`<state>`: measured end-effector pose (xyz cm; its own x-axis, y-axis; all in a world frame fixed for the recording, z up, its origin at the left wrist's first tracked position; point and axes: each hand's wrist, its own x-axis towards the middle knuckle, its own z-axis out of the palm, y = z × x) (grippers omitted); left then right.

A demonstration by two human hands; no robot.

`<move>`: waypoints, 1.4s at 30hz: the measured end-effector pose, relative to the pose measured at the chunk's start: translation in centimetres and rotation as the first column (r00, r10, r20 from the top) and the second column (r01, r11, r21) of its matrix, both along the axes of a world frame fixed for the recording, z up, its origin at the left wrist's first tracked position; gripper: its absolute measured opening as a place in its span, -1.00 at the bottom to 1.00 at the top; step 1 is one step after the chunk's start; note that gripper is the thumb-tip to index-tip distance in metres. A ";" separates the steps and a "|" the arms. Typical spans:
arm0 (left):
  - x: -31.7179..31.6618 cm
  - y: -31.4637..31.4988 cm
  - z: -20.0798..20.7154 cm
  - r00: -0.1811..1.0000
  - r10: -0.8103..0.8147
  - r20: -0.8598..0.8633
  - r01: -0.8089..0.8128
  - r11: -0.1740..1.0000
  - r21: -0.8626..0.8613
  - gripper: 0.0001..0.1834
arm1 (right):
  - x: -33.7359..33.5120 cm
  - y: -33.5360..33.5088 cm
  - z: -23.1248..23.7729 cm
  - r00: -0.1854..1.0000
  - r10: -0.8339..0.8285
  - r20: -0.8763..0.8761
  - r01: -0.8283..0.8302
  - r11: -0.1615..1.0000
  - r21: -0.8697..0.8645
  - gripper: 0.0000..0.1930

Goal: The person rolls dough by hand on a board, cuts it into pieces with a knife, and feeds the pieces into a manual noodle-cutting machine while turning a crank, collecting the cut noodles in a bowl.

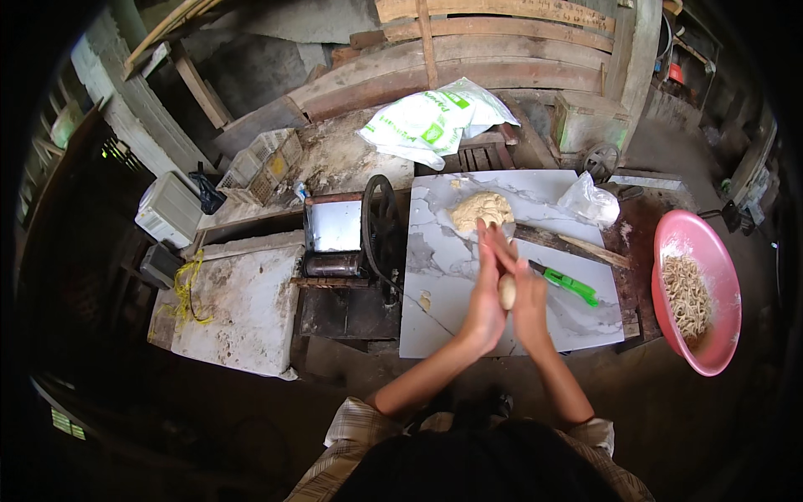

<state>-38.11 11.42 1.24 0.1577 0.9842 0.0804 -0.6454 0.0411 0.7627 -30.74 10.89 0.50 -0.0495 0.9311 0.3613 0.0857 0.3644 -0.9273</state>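
My left hand [483, 308] and my right hand [529, 303] press palm to palm over a marble-patterned board [585, 328], fingers stretched forward. Between the palms sits a small pale piece of dough [507, 292], partly hidden by them. Just beyond my fingertips rests a larger lump of dough [482, 207] on the board. To the right of my right hand lies a knife with a bright green handle [572, 286]. A flat wooden stick [577, 243] lies slantwise behind the knife. At the board's far right is a crumpled clear plastic bag [590, 202].
Right of the board stands a pink basin [726, 280] holding many thin dough strips [686, 293]. A hand-cranked roller machine [335, 230] with a big wheel [381, 226] adjoins the board's left side. Behind lies a white-and-green sack [435, 121]; plastic baskets [263, 166] sit farther left.
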 end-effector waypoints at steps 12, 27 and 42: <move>-4.9 4.1 -9.8 0.985 0.114 0.131 -0.071 0.953 -0.294 -0.30 | -0.6 -0.1 -8.9 0.980 -0.110 0.167 0.152 0.952 -0.266 -0.72; -7.0 1.8 -17.4 0.483 0.197 -0.853 0.174 0.933 0.314 -0.46 | 3.4 2.7 -15.1 0.819 -0.232 0.525 0.248 0.968 0.041 -0.54; -3.9 3.0 -17.6 -0.010 0.554 -0.832 0.465 0.740 0.487 -0.29 | 0.8 1.7 -16.7 0.111 -0.335 0.936 0.137 0.938 0.319 -0.43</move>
